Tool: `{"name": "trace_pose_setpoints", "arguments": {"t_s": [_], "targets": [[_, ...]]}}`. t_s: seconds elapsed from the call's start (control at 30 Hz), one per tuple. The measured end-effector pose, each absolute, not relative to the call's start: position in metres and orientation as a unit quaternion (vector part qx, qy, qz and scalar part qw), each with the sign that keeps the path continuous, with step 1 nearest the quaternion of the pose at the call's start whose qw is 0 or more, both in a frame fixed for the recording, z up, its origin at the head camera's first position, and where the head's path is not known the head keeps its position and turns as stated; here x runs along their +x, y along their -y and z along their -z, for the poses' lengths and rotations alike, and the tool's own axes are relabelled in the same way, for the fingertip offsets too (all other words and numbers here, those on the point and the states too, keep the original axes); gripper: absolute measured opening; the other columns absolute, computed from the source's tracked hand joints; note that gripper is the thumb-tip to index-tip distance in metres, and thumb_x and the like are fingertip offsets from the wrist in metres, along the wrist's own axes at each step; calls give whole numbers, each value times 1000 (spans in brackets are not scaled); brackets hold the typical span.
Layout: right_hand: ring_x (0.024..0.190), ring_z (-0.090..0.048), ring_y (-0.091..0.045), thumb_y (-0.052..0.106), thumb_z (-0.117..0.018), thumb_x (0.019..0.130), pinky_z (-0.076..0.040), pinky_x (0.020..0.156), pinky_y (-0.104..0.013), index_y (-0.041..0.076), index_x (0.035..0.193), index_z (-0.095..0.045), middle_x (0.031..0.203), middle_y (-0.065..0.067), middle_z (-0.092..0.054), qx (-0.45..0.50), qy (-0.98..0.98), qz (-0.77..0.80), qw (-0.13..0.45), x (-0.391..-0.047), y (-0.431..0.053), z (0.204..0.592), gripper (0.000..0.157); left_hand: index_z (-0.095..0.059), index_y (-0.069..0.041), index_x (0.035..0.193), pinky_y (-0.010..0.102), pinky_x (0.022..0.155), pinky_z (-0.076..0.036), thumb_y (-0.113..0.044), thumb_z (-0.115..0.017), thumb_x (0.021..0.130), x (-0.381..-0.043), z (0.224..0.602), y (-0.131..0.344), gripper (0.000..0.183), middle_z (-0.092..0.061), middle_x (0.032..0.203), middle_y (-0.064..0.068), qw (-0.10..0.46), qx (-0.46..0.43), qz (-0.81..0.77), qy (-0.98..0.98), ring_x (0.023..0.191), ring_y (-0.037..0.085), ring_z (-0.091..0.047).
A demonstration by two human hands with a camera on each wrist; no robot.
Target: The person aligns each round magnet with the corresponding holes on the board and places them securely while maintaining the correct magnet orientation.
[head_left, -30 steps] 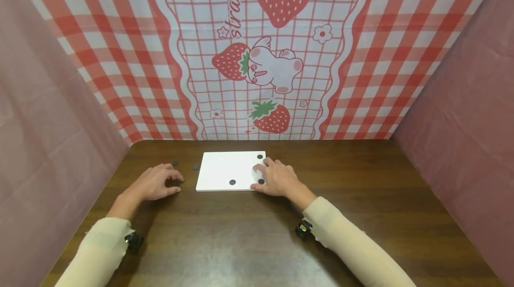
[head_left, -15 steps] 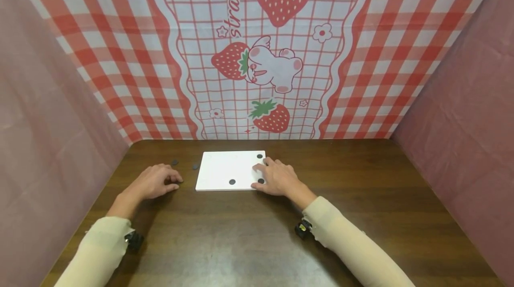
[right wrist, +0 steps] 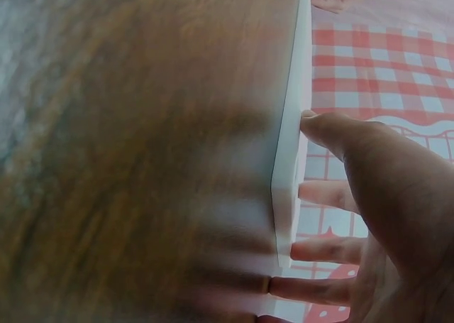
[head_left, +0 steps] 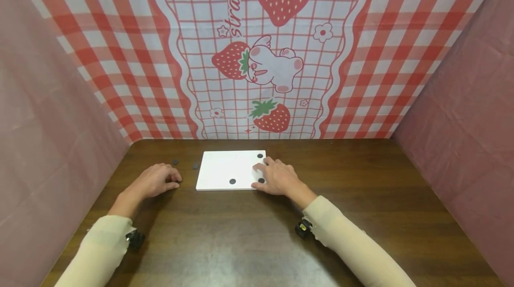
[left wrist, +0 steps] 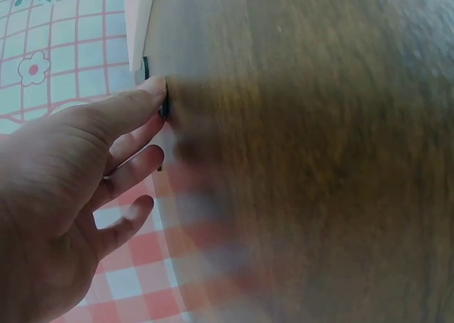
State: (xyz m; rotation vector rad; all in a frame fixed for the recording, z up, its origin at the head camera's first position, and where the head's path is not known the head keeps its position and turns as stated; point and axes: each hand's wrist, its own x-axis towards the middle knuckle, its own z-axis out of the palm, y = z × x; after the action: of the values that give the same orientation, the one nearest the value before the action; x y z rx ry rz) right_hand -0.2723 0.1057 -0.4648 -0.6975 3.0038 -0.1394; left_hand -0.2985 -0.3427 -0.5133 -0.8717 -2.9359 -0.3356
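A white rectangular board lies flat on the table, with round black discs on it: one at the far right corner, one along the near edge, and one beside the right thumb. My right hand rests with spread, extended fingers on the board's right end; the right wrist view shows its thumb at the near edge. Left of the board, my left hand is low over the table. The left wrist view shows its thumb and index finger pinching a small black disc, mostly hidden from the head view.
Two more dark discs lie on the wooden table, one close to the board's left edge and another beyond the left hand. A strawberry-patterned checkered cloth rises behind, and pink cloth flanks both sides.
My left hand has drawn slightly back to the left, its thumb and index finger closer together. The right hand, the board and the loose discs stay in place.
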Motion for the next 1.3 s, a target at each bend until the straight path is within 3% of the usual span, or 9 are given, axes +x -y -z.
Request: {"name": "trace_pose_setpoints", "arguments": {"t_s": [0.13,0.23,0.57,0.7,1.3], "targets": [[132,-70,-38,67,-72,103,-66,92,-60,30,161,-62,165,-16,-60,-227,-972,46,27,-273,-106,465,70,-82,-19,101,46,81,-58,-25,-90,97,-272,473,320,10,-76,93,-3,16,-274,109,955,90,19,-70],[132,-70,-39,68,-72,103,-66,93,-60,30,161,-62,165,-16,-60,-229,-972,45,25,-273,-106,465,70,-82,-20,99,46,83,-59,-23,-90,96,-259,455,309,9,-76,92,-5,2,-255,105,961,91,18,-70],[133,-70,-40,67,-73,103,-66,94,-61,29,160,-63,166,-16,-60,-230,-971,52,25,-272,-106,464,70,-82,-21,99,43,73,-55,-30,-86,100,-272,476,324,10,-74,86,-7,37,-284,130,949,82,13,-66],[134,-69,-40,66,-73,103,-66,95,-61,29,161,-63,167,-16,-60,-230,-971,52,27,-272,-106,465,70,-82,-19,96,44,77,-58,-21,-89,94,-259,459,310,7,-74,86,-6,23,-248,120,961,84,14,-67],[132,-70,-40,66,-74,102,-66,95,-61,28,159,-64,165,-16,-61,-228,-972,54,23,-271,-106,464,69,-82,-20,97,44,79,-60,-23,-90,94,-258,446,301,9,-73,89,-6,27,-223,81,971,85,13,-67]]}}
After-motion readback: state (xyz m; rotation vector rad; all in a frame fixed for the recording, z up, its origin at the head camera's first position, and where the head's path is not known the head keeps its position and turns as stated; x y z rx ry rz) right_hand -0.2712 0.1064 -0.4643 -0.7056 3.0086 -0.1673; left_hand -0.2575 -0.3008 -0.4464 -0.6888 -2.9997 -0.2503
